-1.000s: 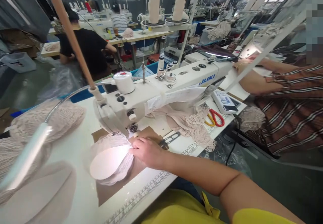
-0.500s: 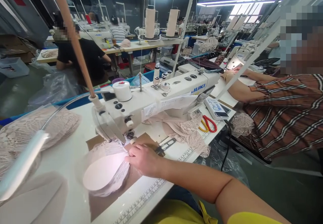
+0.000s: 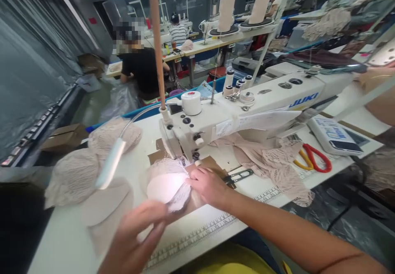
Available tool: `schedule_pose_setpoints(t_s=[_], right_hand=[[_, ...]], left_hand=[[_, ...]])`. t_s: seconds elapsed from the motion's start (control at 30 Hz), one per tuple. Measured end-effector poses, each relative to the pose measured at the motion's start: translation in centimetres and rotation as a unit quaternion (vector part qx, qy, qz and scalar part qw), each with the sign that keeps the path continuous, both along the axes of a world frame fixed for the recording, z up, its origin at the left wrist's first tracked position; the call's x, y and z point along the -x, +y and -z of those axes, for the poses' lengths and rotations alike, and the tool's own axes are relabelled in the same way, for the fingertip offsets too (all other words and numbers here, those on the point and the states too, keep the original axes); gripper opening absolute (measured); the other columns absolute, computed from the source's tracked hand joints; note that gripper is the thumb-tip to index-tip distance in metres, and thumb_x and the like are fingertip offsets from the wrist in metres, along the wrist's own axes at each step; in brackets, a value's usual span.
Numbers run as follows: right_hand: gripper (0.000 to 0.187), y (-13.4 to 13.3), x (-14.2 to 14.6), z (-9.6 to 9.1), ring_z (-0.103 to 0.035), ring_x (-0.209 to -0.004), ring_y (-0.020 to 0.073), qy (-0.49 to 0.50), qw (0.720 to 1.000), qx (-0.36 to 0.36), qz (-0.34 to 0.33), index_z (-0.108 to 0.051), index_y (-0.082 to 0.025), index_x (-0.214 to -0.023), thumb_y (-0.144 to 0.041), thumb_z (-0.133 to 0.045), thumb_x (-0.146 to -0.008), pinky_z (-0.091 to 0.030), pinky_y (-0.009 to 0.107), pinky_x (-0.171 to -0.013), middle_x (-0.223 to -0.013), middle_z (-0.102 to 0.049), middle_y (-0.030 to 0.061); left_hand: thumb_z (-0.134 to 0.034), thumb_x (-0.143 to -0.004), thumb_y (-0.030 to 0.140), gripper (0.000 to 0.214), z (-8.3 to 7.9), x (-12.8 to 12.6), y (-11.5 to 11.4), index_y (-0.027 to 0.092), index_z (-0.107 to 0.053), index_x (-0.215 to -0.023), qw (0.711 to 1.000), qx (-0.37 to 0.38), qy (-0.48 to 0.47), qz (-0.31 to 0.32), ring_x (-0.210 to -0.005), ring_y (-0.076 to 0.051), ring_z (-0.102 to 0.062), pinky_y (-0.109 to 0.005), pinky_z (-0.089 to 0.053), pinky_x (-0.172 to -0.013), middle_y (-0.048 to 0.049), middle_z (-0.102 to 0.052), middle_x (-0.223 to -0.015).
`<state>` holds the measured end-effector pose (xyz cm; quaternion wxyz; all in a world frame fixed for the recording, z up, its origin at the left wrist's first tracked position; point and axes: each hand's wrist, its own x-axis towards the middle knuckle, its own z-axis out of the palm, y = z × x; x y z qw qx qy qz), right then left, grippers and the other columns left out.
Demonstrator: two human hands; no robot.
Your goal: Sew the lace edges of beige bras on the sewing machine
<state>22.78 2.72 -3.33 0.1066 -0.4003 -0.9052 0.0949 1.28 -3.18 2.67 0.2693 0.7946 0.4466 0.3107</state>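
Observation:
Under the needle of the JUKI sewing machine [image 3: 247,105] lies a pale pink bra cup with lace fabric [image 3: 166,183], lit by a small lamp. My right hand [image 3: 208,187] is closed on the right edge of this cup, close beside the presser foot. From the lower left, my left hand [image 3: 137,228] reaches to the cup's near edge. Its thumb and index finger are apart, with the fingertips at the fabric. Thread snips [image 3: 242,176] lie just right of my right hand.
Lace pieces [image 3: 74,175] and a flat cup piece [image 3: 106,204] lie on the left, below the gooseneck lamp [image 3: 111,163]. Right of the needle are crumpled lace fabric [image 3: 277,163], red-and-yellow-handled scissors [image 3: 317,159] and a phone [image 3: 345,147]. A person in black [image 3: 140,72] sits beyond.
My left hand has come into view and reached the cup's near edge. My right hand stays at the cup's right edge. The view has turned left, showing more of the table's left side.

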Motion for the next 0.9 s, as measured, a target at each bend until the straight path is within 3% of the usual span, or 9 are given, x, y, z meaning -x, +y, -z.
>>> schedule_pose_setpoints(t_s=[0.13,0.23,0.33,0.53,0.9], right_hand=[[0.024,0.1,0.1,0.1,-0.048,-0.082,0.0186,-0.006,1.0,-0.015,0.011,-0.065,-0.02,-0.104,-0.015,-0.045,-0.091,-0.035,0.031,-0.071,-0.087,-0.057,0.0053],[0.028,0.3,0.2,-0.2,-0.049,-0.082,0.0192,-0.012,0.999,-0.021,0.03,-0.065,-0.023,-0.107,-0.013,-0.045,-0.091,-0.034,0.032,-0.071,-0.087,-0.058,0.0057],[0.032,0.6,0.3,-0.5,-0.049,-0.083,0.0204,-0.014,0.998,-0.015,0.051,-0.064,-0.025,-0.112,-0.013,-0.044,-0.091,-0.034,0.033,-0.071,-0.091,-0.061,0.0069],[0.035,1.2,0.8,-1.0,-0.049,-0.087,0.0226,-0.02,0.997,0.003,0.076,-0.064,-0.024,-0.113,-0.01,-0.044,-0.088,-0.033,0.034,-0.071,-0.093,-0.063,0.0088],[0.037,1.5,1.1,-1.0,-0.049,-0.083,0.0218,-0.02,0.996,0.014,0.091,-0.063,-0.022,-0.108,-0.004,-0.045,-0.081,-0.032,0.032,-0.068,-0.084,-0.061,0.0081]], left_hand=[[-0.044,-0.092,0.022,0.028,2.4,-1.0,2.8,0.023,-0.065,-0.111,0.995,-0.043,0.086,0.032,-0.107,-0.024,-0.058,-0.038,-0.052,-0.089,-0.0088,-0.063,-0.119],[-0.039,-0.091,0.017,0.033,4.8,-2.0,5.1,0.018,-0.066,-0.11,0.988,-0.074,0.135,0.025,-0.095,-0.023,-0.061,-0.038,-0.055,-0.08,-0.0117,-0.064,-0.117],[-0.038,-0.091,0.017,0.034,6.1,-2.2,6.0,0.014,-0.064,-0.114,0.983,-0.099,0.152,0.017,-0.087,-0.021,-0.06,-0.038,-0.055,-0.077,-0.013,-0.063,-0.12],[-0.04,-0.092,0.021,0.033,5.8,-2.2,7.0,0.014,-0.064,-0.115,0.979,-0.115,0.171,0.012,-0.086,-0.021,-0.059,-0.038,-0.054,-0.077,-0.0138,-0.063,-0.118],[-0.04,-0.093,0.023,0.033,6.1,-1.8,8.4,0.015,-0.065,-0.113,0.979,-0.127,0.16,0.024,-0.082,-0.022,-0.058,-0.037,-0.053,-0.074,-0.013,-0.068,-0.091]])
